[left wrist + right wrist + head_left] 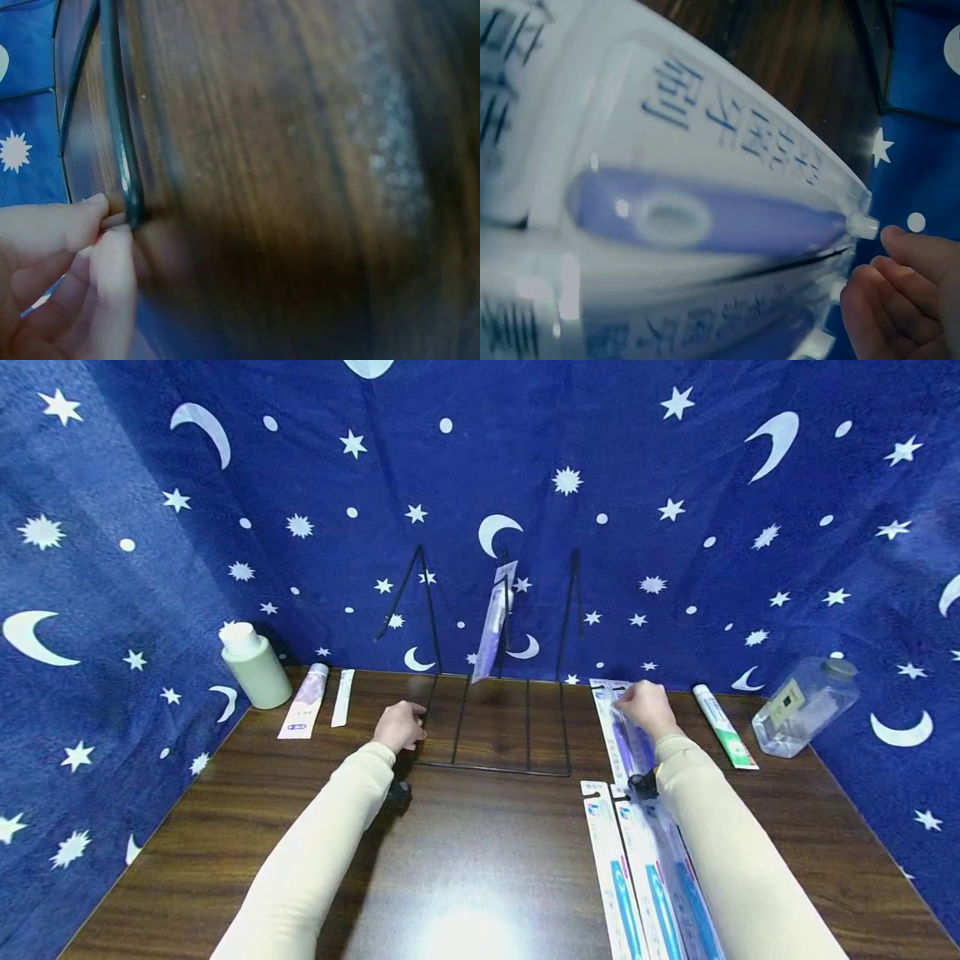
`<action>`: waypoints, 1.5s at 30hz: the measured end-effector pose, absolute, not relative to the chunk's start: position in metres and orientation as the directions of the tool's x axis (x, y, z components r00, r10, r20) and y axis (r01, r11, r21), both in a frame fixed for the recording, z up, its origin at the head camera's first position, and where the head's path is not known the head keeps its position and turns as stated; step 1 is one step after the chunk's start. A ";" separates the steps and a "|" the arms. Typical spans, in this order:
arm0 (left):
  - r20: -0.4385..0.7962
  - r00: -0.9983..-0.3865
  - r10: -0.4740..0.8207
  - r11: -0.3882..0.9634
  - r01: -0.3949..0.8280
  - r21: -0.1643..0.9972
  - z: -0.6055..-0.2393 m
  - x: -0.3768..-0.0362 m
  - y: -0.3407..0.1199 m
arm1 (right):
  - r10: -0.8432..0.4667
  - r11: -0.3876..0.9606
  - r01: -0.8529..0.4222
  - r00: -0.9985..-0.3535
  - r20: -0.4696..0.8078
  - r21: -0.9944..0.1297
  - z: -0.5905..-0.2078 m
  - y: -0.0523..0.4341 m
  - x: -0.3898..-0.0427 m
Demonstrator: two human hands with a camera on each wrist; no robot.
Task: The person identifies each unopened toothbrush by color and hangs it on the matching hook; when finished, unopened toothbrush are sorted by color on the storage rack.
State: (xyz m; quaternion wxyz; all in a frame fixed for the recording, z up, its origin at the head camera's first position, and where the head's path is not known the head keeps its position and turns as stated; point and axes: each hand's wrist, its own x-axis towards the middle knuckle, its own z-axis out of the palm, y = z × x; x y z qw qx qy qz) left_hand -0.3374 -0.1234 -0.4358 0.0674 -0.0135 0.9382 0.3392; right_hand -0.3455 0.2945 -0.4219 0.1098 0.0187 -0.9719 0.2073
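Observation:
My left hand (401, 725) is at the left front of a black wire rack (474, 767). Its thumb and fingers pinch the rack's wire (126, 161) near the bend. On the right, my right hand (651, 708) reaches over packaged purple toothbrushes (611, 727). In the right wrist view its thumb and bent fingers (900, 300) are by the far end of one purple toothbrush pack (727, 217), with nothing visible between them. One purple toothbrush pack (493, 622) hangs on the rack's middle prong. Packaged blue toothbrushes (618, 868) lie under and beside the right forearm.
At the left stand a green bottle with a white cap (257, 668), a pink tube (305, 702) and a narrow white packet (342, 697). A green-and-white toothpaste tube (725, 727) and a clear bottle (802, 710) are at the right. A blue star-patterned cloth (637, 435) hangs behind.

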 end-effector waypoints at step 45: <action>-0.131 -0.991 0.018 0.784 -0.068 0.617 -0.431 -0.338 -0.123 | 0.363 0.862 0.166 -0.862 0.354 -0.479 -0.397 0.258 -0.349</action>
